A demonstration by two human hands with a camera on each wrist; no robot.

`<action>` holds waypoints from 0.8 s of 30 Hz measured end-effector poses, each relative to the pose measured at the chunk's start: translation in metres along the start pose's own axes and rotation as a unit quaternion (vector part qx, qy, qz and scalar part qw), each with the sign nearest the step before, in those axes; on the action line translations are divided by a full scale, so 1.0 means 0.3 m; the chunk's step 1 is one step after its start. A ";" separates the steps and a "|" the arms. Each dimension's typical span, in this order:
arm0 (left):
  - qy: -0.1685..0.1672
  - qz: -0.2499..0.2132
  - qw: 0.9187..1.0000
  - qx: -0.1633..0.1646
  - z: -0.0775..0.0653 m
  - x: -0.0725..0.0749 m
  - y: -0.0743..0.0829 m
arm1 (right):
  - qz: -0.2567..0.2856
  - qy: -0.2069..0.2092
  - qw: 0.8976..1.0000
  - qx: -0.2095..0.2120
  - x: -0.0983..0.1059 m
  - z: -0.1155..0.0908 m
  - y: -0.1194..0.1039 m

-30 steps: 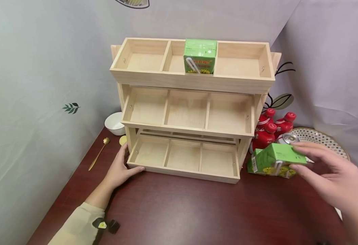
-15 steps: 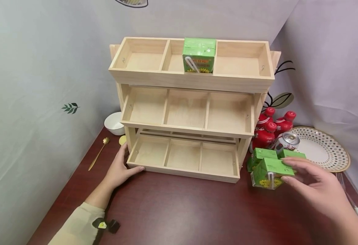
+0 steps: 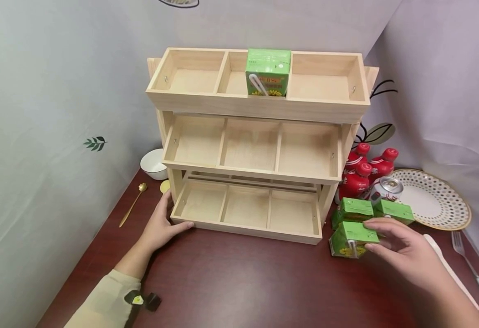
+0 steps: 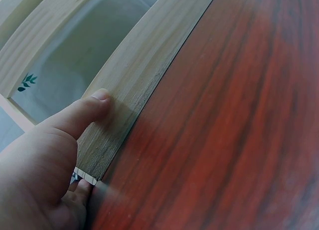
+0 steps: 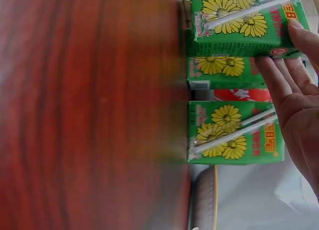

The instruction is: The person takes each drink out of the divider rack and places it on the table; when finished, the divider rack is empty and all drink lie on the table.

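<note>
A three-tier wooden display rack (image 3: 247, 232) stands on the dark red table. My left hand (image 3: 159, 229) grips its lower left corner, the thumb lying along the front board (image 4: 124, 80) and the other fingers round the side, partly hidden. My right hand (image 3: 407, 252) pinches a green juice box (image 3: 353, 233) by its right side, thumb in front; a white straw and yellow flowers show on this box in the right wrist view. Right behind it stand two more green juice boxes (image 3: 354, 207), (image 5: 234, 132). Another green juice box (image 3: 267, 73) sits in the top tier's middle compartment.
Several red bottles (image 3: 354, 182), a silver can (image 3: 388, 187) and a dotted plate (image 3: 452, 200) stand at the right. A fork (image 3: 469, 259) and a white-handled utensil (image 3: 448, 269) lie beyond the right hand. At left are a white bowl (image 3: 153, 165) and a gold spoon (image 3: 132, 207).
My right hand has brought the juice box toward me and leftward, down in front of the other two boxes, which now show more fully. The left hand keeps its place on the rack.
</note>
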State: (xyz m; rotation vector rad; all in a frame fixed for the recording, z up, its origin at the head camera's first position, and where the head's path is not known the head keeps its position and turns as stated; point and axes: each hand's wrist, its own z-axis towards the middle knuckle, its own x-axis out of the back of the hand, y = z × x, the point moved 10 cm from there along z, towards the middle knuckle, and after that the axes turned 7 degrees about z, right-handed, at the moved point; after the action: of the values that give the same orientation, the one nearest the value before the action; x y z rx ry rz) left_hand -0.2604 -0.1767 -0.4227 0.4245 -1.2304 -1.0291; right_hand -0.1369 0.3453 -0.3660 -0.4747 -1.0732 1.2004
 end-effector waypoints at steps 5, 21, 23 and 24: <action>-0.001 -0.005 1.000 0.000 0.000 0.000 0.000 | 0.004 -0.013 1.000 -0.025 -0.004 -0.013 0.038; 0.000 -0.011 1.000 -0.003 0.001 0.003 0.004 | -0.031 -0.030 0.998 -0.046 -0.003 -0.027 0.049; 0.000 -0.012 1.000 -0.003 0.001 0.002 0.003 | -0.036 -0.028 0.998 -0.038 -0.002 -0.026 0.042; 0.000 -0.011 1.000 -0.003 0.001 0.002 0.003 | -0.037 -0.029 0.998 -0.036 -0.002 -0.026 0.039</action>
State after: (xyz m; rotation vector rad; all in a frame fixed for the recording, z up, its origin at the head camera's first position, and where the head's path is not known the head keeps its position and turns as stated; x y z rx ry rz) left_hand -0.2604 -0.1768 -0.4216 0.4353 -1.2241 -1.0517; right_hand -0.1362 0.3505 -0.3792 -0.4538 -1.1762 1.1190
